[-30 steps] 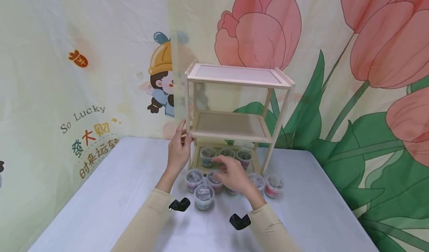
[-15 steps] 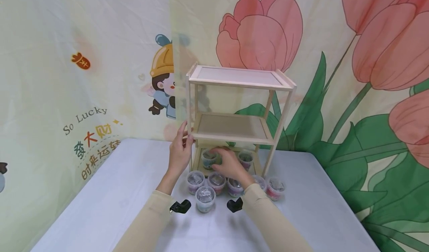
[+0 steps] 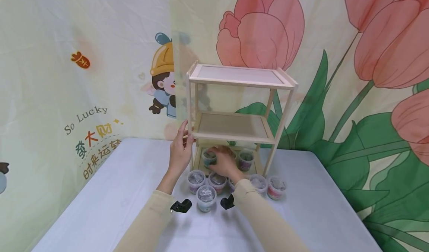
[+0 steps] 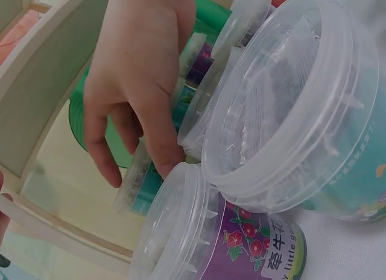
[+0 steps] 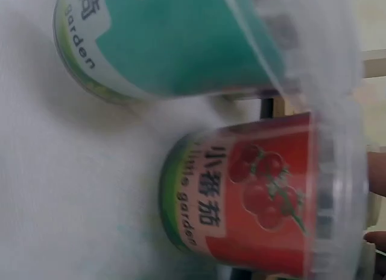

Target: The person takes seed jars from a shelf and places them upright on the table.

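Observation:
My left hand (image 3: 180, 153) grips the left front post of a small wooden shelf rack (image 3: 234, 126), thumb in front. My right hand (image 3: 222, 162) reaches under the middle shelf and holds a teal clear-lidded tub (image 3: 208, 159) at the left of the bottom shelf. In the left wrist view, the fingers of the right hand (image 4: 142, 75) come down around this teal tub (image 4: 145, 189). A purple-labelled tub (image 3: 246, 161) stands at the right of the bottom shelf. Another tub between them is mostly hidden behind the right hand.
Several more lidded tubs stand on the white-covered table (image 3: 100, 203) before the rack, among them a front tub (image 3: 206, 199) and a red one (image 3: 276, 188). The right wrist view shows a red tomato-labelled tub (image 5: 259, 195) close up. Printed cloth hangs behind.
My right hand has moved forward and left, from above the front tubs onto the teal tub on the bottom shelf. The left hand stays on the post.

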### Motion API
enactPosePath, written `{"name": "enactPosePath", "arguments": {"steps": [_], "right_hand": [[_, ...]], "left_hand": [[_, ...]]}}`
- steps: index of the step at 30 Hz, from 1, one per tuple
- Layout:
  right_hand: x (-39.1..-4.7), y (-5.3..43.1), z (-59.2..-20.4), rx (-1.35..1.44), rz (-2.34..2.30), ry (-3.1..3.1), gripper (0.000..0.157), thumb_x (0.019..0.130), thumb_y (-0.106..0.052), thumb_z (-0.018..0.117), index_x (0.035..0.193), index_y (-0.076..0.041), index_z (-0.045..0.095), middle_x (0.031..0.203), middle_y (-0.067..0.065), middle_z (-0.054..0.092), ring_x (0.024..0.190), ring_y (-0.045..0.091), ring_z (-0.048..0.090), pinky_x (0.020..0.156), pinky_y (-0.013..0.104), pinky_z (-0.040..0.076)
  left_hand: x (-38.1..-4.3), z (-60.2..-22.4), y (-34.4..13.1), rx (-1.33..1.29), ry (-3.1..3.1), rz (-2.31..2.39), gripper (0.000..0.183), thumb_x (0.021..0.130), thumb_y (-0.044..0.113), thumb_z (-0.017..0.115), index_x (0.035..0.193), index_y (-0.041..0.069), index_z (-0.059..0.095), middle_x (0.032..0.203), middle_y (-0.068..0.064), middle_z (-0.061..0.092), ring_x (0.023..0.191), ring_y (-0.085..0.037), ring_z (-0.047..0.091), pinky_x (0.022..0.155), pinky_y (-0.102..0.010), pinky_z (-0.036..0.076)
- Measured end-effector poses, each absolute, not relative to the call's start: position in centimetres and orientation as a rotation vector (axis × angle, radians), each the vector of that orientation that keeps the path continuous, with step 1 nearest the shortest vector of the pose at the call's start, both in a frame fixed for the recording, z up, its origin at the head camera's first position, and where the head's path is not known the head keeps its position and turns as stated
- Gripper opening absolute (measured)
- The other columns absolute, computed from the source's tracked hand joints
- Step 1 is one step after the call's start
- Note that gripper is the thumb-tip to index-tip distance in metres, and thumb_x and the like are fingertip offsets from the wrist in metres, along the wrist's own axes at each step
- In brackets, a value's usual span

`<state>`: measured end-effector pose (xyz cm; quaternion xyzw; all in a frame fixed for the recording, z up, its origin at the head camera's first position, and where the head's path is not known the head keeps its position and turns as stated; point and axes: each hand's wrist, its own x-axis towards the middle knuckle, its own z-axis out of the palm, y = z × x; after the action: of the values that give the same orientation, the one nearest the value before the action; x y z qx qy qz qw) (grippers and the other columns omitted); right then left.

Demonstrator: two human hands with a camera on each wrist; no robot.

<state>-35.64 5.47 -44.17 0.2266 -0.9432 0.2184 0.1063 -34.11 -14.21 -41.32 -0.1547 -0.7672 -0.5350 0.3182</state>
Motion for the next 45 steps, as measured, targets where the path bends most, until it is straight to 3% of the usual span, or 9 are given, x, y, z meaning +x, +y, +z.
{"name": "enactPosePath", "arguments": {"steps": [9,14,18,28,35,45], "right_hand": [[-35.8,4.7,-45.2,0.584,0.633,-2.712,0.049,0.084,-0.020,0.092,0.126,-0.016,0.068,0.122,0.012,0.076,0.140,0.051,0.049,0.116,0.069,0.034],[-35.7,4.4,-45.4,0.557,0.658,-2.676,0.045,0.084,-0.019,0.092,0.123,-0.017,0.071,0.118,0.011,0.076,0.138,0.048,0.052,0.112,0.068,0.038],[-35.6,4.4,-45.4,0.566,0.658,-2.644,0.042,0.083,-0.018,0.093,0.120,-0.017,0.073,0.114,0.009,0.076,0.128,0.041,0.059,0.108,0.061,0.045],[-35.4,4.5,-45.2,0.552,0.885,-2.600,0.039,0.090,-0.012,0.086,0.127,-0.014,0.072,0.130,0.012,0.069,0.130,0.038,0.059,0.108,0.052,0.050],[-35.2,4.6,-44.9,0.590,0.945,-2.481,0.039,0.088,-0.007,0.086,0.125,-0.010,0.074,0.130,0.010,0.071,0.127,0.035,0.062,0.109,0.049,0.049],[-33.8,4.8,-44.5,0.591,1.175,-2.388,0.041,0.088,-0.005,0.087,0.126,-0.007,0.072,0.130,0.012,0.069,0.121,0.032,0.065,0.100,0.047,0.056]], "left_hand": [[-34.2,-41.2,-14.0,-0.414,-2.014,-1.427,0.055,0.112,0.023,0.056,0.164,0.029,0.039,0.138,-0.011,0.069,0.102,-0.037,0.076,0.091,-0.055,0.059],[-34.2,-41.3,-14.0,-0.410,-2.025,-1.424,0.055,0.113,0.023,0.055,0.165,0.029,0.039,0.139,-0.011,0.069,0.102,-0.035,0.076,0.092,-0.053,0.059],[-34.2,-41.2,-13.9,-0.398,-2.034,-1.423,0.055,0.112,0.023,0.055,0.165,0.030,0.038,0.139,-0.010,0.069,0.102,-0.031,0.076,0.092,-0.052,0.060],[-34.3,-41.2,-13.9,-0.402,-2.018,-1.433,0.055,0.113,0.023,0.055,0.165,0.030,0.038,0.139,-0.010,0.069,0.102,-0.037,0.076,0.093,-0.053,0.060],[-34.3,-41.3,-14.1,-0.403,-2.009,-1.419,0.056,0.112,0.022,0.056,0.165,0.030,0.039,0.138,-0.010,0.069,0.101,-0.033,0.077,0.091,-0.051,0.060],[-34.3,-41.5,-14.2,-0.397,-2.014,-1.395,0.055,0.112,0.025,0.056,0.165,0.030,0.039,0.138,-0.009,0.069,0.100,-0.031,0.077,0.089,-0.051,0.060]]}}
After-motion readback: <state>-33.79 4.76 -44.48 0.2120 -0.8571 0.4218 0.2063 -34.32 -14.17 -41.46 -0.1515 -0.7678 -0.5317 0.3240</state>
